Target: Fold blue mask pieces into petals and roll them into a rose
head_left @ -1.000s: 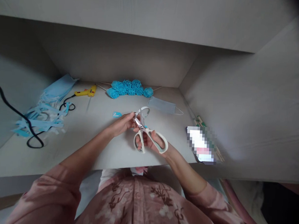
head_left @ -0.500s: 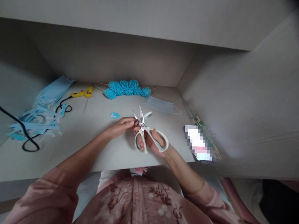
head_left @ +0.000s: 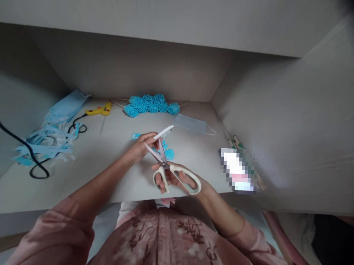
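Observation:
Scissors [head_left: 163, 165] with cream handles are gripped in my right hand [head_left: 176, 177], fingers and thumb through the loops, blades apart and pointing up and left. My left hand [head_left: 144, 146] pinches a narrow, slightly curved white strip [head_left: 167, 131] just beyond the blade tips. Small bright blue cut pieces [head_left: 169, 153] show beneath the blades; whether they lie on the table or hang from my left fingers, I cannot tell. A flat blue scrap [head_left: 135, 136] lies on the table, partly behind my left hand.
Blue rolled flowers [head_left: 150, 104] on sticks lie at the back. A face mask [head_left: 190, 124] is right of them. On the left are a yellow glue gun [head_left: 98, 110], stacked masks [head_left: 67, 106], cut strips [head_left: 47, 142] and a black cord [head_left: 12, 133]. A blurred-out phone [head_left: 236, 170] lies right, beside sticks.
The scissors have moved down and slightly left, away from the white strip. My left hand has shifted left and up with the strip. Blue pieces now show below the blades.

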The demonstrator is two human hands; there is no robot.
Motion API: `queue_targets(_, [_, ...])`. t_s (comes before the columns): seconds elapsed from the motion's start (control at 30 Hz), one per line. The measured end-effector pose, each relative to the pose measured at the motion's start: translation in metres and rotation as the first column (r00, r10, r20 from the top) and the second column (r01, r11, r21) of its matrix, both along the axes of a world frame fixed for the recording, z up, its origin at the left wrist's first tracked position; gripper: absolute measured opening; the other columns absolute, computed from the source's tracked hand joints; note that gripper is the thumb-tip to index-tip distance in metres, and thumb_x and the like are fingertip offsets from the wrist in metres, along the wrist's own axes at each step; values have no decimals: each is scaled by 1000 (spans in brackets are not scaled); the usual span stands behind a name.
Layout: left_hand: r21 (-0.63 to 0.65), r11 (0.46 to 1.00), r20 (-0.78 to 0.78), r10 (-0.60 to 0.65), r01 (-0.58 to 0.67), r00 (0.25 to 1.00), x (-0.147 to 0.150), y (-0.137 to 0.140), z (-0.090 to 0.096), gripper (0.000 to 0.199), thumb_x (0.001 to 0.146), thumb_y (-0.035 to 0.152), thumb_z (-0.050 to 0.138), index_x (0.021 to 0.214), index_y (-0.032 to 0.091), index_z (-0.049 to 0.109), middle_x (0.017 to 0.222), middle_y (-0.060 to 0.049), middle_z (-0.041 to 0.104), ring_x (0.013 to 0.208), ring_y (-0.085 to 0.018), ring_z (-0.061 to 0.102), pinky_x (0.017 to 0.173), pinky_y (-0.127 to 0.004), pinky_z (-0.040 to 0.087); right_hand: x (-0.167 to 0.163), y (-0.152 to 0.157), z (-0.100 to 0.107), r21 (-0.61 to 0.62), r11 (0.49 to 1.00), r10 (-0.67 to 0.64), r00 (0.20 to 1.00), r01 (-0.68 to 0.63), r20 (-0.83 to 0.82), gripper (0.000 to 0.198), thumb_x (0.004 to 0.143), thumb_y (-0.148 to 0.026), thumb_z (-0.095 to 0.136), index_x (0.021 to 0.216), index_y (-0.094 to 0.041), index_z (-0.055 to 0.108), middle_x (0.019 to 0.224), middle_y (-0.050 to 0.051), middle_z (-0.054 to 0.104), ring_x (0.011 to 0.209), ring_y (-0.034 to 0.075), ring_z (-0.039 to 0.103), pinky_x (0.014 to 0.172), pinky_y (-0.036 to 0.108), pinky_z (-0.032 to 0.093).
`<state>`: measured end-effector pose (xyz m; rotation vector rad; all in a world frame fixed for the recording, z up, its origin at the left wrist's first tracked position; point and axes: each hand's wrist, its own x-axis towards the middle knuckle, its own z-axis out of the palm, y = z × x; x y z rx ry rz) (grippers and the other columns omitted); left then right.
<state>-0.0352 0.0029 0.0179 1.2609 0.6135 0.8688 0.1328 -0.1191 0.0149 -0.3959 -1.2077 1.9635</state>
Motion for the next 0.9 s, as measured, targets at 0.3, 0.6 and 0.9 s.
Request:
queue_targets(0.3, [-119,982,163,-125,145,979,0,4,-5,40,81,52,64,77,13,65,68,-5,60,62,-16,57,60,-28,45,23,0,-7,-29,985,-171,984,172,46,63,86,-67,56,126,-17,60,95,8,58,79,15,55,69,28,52])
queue_targets(0.6, [-46,972,87,-227,231,970,0,1,-11,39,82,50,67,81,11,68,74,-6,63,70,-16,58,69,-29,45,18,7,-6,-15,981,-191,976,193,108,64,84,-66,59,124,-16,61,95,9,62,72,13,56,63,26,50])
queue_targets(0.9, [-4,967,37,-255,255,966,-1,-1,-15,26,80,40,70,84,14,68,77,-3,61,73,-15,55,74,-29,44,5,14,3,-64,953,-289,952,297,101,53,85,-60,63,114,-15,64,74,0,55,56,9,47,47,22,38])
